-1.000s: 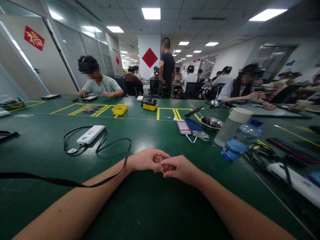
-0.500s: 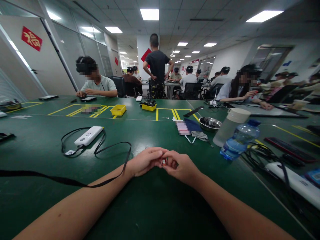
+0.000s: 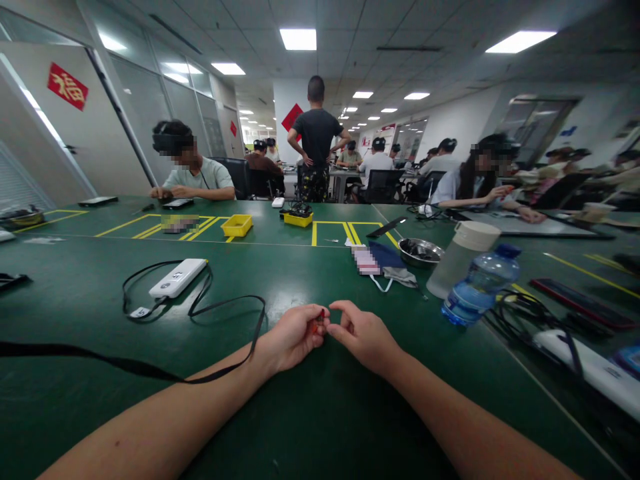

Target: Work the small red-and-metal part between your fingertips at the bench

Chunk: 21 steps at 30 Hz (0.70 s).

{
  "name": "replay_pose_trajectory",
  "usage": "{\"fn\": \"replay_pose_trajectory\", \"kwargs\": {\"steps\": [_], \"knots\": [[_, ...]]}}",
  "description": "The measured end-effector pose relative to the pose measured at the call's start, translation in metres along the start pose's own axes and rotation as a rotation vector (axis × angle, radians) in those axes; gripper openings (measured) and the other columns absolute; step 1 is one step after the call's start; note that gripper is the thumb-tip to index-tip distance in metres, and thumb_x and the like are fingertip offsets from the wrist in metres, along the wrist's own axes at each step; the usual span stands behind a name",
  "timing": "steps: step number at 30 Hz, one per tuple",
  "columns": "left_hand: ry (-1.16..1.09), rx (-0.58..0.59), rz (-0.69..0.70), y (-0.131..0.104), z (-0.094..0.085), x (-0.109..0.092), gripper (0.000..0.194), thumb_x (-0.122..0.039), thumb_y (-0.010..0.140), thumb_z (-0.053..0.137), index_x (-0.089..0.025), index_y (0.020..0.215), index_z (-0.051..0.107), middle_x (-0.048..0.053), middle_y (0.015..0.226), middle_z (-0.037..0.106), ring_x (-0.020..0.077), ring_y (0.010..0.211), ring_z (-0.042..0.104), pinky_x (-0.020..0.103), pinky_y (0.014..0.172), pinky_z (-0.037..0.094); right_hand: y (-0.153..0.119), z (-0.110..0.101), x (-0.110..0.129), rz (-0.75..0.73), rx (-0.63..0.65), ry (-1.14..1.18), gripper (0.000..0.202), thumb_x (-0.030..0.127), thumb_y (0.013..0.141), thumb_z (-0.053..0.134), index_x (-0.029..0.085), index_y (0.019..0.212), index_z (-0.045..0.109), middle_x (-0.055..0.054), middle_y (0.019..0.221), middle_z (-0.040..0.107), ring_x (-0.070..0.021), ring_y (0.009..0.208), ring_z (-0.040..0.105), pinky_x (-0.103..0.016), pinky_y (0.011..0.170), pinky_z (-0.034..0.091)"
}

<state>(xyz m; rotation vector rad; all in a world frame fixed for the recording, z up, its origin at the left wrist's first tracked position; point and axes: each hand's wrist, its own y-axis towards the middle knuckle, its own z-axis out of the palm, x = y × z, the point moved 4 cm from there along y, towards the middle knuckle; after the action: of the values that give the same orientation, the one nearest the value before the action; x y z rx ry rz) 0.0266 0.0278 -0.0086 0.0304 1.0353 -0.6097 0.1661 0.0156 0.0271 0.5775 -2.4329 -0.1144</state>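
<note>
My left hand (image 3: 295, 337) is closed, its thumb and fingers pinching a small red-orange piece (image 3: 319, 324). Most of that piece is hidden by the fingers, so its kind does not show. Just to the right, my right hand (image 3: 365, 333) has its thumb and index finger apart, with nothing seen between them. Its fingertips are very near the piece and the left fingers; whether they touch I cannot tell. Both hands are low over the green table (image 3: 300, 413). A black strap (image 3: 215, 377) crosses my left forearm.
A white power bank (image 3: 179, 279) with a black cable lies left. Yellow bins (image 3: 237, 225) stand farther back. At right are a steel bowl (image 3: 421, 252), a frosted bottle (image 3: 463, 260), a blue water bottle (image 3: 480, 287) and tangled cables. Several people sit or stand beyond.
My right fingers have drawn back and parted from the small piece, which now sits in my left hand's pinch. The view has tilted slightly upward.
</note>
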Motion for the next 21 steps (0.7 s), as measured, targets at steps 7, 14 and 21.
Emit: {"fn": "replay_pose_trajectory", "kwargs": {"steps": [7,14,21], "knots": [[1.067,-0.272,0.466,-0.001,-0.010,-0.030,0.017,-0.034,0.079,0.050,-0.017,0.075,0.053,0.001,0.069,0.050,0.0123,0.062,0.045,0.025,0.058,0.035,0.004,0.006,-0.013,0.012,0.060,0.162,0.031,0.039,0.084,0.048,0.018,0.105,0.057,0.001,0.065,0.057,-0.0118,0.058,0.050,-0.024,0.055,0.032],[1.744,-0.232,0.626,-0.001,0.001,-0.022,0.018,-0.031,0.082,0.049,-0.018,0.092,0.057,0.009,0.096,0.053,0.0222,0.093,0.047,0.035,0.084,0.035,0.003,0.009,-0.012,0.004,0.124,0.261,0.026,0.037,0.085,0.046,0.018,0.092,0.061,0.001,0.065,0.059,-0.0118,0.057,0.052,-0.023,0.054,0.036],[1.875,-0.451,0.536,0.014,-0.054,-0.062,0.023,-0.028,0.088,0.040,-0.016,0.087,0.059,0.010,0.092,0.055,0.0198,0.088,0.051,0.032,0.085,0.036,0.000,0.007,-0.009,0.010,0.168,0.243,0.027,0.038,0.085,0.045,0.017,0.089,0.062,-0.001,0.070,0.063,-0.0133,0.061,0.055,-0.024,0.056,0.037]]}}
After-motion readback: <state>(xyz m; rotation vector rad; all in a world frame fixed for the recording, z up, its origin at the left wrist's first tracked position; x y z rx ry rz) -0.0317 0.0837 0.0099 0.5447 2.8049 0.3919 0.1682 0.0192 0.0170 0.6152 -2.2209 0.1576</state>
